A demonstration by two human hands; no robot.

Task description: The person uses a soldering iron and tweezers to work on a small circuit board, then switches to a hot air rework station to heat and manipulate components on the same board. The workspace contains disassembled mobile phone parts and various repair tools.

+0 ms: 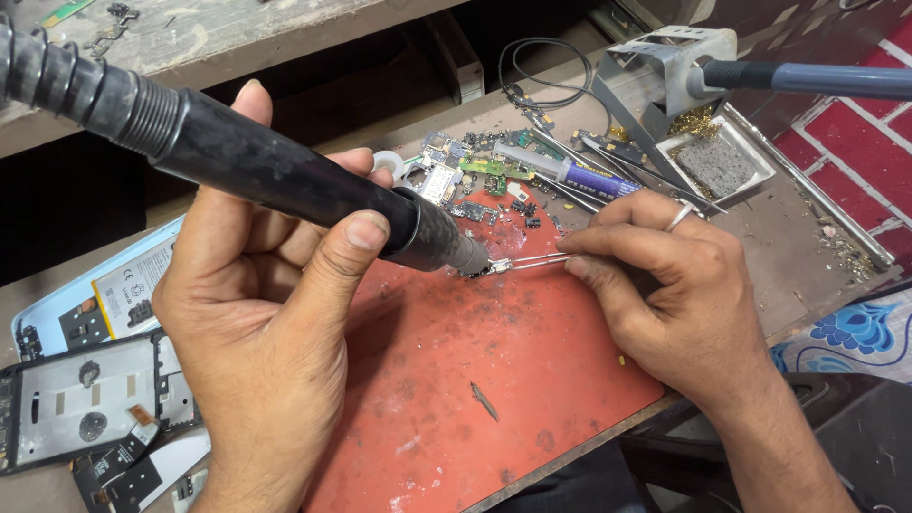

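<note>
Over a stained red work mat (494, 380), seen from the head camera, your left hand (256, 313) wraps its fingers (347, 252) tight around the black barrel of a hot-air tool (285, 176), thumb pressed along the near side. Its ribbed hose runs up past your knuckles to the upper left, and its metal nozzle (465, 255) points down at a tiny component (480, 271) lying on the mat just beyond your thumb tip.

Your right hand (684, 294) pinches a pair of slim metal tweezers (532, 261) between thumb and forefinger, fingers narrow and closed on the tool. The tweezer tips meet the small component right under the nozzle, midway between your two hands. A ring (680, 218) sits on one finger of that hand.

Beyond your right fingertips, small green circuit boards (480, 171) and loose chips lie scattered on the tabletop (788, 275), beside a tube with a purple label (570, 174). Farther out past your right knuckles, a soldering iron (807, 78) with a blue handle rests in a metal stand (665, 71), with a grey sponge (714, 163) in the tray below it.

Below your left wrist lie an opened phone frame (81, 399) and a pale blue phone back (104, 290) with its battery exposed. A dark scrap (484, 401) lies on the mat nearer you than either set of fingers.
</note>
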